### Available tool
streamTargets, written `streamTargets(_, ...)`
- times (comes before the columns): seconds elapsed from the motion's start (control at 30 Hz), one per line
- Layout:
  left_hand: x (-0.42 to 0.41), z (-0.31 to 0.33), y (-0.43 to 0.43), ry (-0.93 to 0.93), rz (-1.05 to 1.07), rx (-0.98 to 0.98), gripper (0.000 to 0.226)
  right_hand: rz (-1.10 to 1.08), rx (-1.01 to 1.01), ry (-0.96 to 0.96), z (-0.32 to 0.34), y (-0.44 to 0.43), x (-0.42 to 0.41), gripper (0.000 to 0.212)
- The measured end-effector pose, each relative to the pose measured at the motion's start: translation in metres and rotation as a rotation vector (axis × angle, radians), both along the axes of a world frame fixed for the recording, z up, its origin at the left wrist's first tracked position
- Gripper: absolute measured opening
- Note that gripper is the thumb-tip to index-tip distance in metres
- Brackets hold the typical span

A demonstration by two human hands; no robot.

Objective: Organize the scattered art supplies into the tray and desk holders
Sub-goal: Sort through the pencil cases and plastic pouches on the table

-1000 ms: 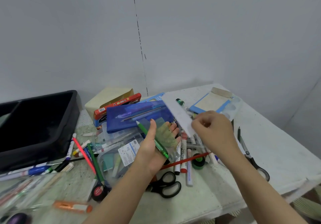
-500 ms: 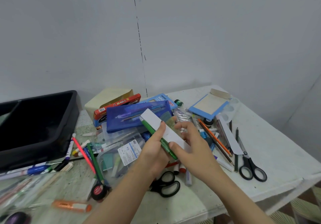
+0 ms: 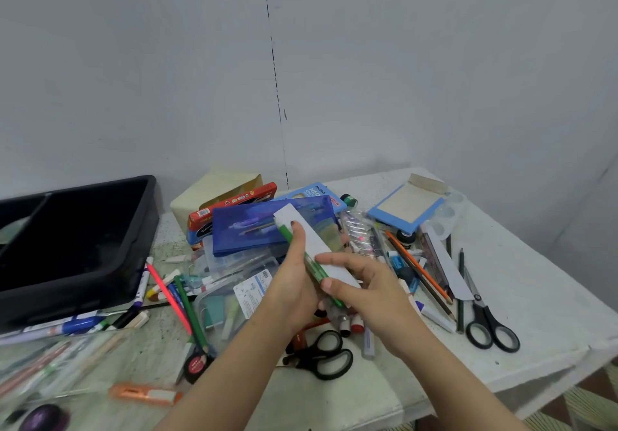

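1. Head view: the left hand (image 3: 294,285) is curled round a green pen (image 3: 315,268), with the thumb pressed on its barrel, above the clutter on the white table (image 3: 541,300).
2. The right hand (image 3: 371,292) pinches a white paper strip (image 3: 311,234) narrowly between index finger and thumb. The strip lies against the pen.
3. The black tray (image 3: 148,230) stands well apart, at the left.

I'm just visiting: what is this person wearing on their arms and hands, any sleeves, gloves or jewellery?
Nothing that shows. The left forearm and right forearm are bare to the picture's edge, no sleeve in sight. The left hand and right hand carry no gloves, rings, watch or bracelets. The left thumbnail looks dark, perhaps painted.
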State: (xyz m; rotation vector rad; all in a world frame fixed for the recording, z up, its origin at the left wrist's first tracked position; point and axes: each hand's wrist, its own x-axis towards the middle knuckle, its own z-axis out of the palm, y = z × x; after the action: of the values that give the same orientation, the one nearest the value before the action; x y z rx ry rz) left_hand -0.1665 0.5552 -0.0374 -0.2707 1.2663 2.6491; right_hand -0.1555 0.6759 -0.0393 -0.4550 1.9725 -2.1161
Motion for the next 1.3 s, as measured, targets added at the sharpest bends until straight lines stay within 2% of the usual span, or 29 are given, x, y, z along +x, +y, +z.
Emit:
streamTargets(0.1,-0.003,0.008,-0.016,0.062,0.088,-0.024,0.070,-0.038,-0.062,-0.052,-0.005,0.001,0.000,0.028)
streamTargets(0.17,-0.004,0.011,-0.028,0.113,0.158,-0.237,0.051,-0.080,-0.054,-0.057,-0.008,0.004,-0.002,0.029)
streamTargets(0.27,-0.006,0.013,-0.055,0.342,0.308,-0.854,0.014,-0.111,-0.084,-0.097,-0.010,0.008,-0.005,0.030)
streamTargets(0.37,-0.015,0.004,-0.098,0.688,0.265,-1.698,0.023,-0.140,-0.047,-0.073,-0.012,0.010,-0.006,0.033)
streamTargets(0.4,-0.020,0.000,-0.110,0.754,0.201,-1.914,0.026,-0.143,-0.033,-0.071,-0.013,0.010,-0.006,0.034)
streamTargets(0.43,-0.025,-0.003,-0.121,0.753,0.118,-2.043,0.029,-0.142,-0.019,-0.070,-0.014,0.010,-0.005,0.035)
streamTargets(0.47,-0.026,-0.001,-0.128,0.697,0.035,-2.084,0.030,-0.139,-0.008,-0.072,-0.015,0.009,-0.005,0.036)
streamTargets(0.53,-0.025,0.004,-0.137,0.603,-0.035,-2.011,0.026,-0.123,-0.015,-0.087,-0.015,0.008,-0.003,0.038)
streamTargets(0.67,-0.025,0.011,-0.144,0.615,0.096,-1.929,0.016,-0.092,-0.068,-0.145,-0.014,0.005,0.002,0.042)
streamTargets(0.73,-0.026,0.014,-0.146,0.663,0.110,-1.880,0.023,-0.098,-0.051,-0.142,-0.013,0.003,0.003,0.040)
streamTargets(0.87,-0.029,0.018,-0.144,0.721,0.065,-1.947,0.033,-0.081,-0.042,-0.172,-0.010,-0.002,0.003,0.029)
streamTargets(0.93,-0.031,0.017,-0.143,0.721,0.076,-1.943,0.035,-0.065,-0.050,-0.192,-0.009,-0.005,0.003,0.027)
streamTargets(1.03,-0.034,0.015,-0.141,0.723,0.094,-1.890,0.049,-0.021,-0.054,-0.235,-0.005,-0.012,0.000,0.026)
streamTargets(1.17,-0.032,0.012,-0.134,0.850,0.142,-1.838,0.064,0.016,-0.050,-0.309,0.003,-0.026,-0.010,0.025)
streamTargets(1.3,-0.026,0.007,-0.129,0.825,0.147,-1.797,0.070,-0.102,-0.108,-0.342,0.006,-0.050,-0.028,0.027)
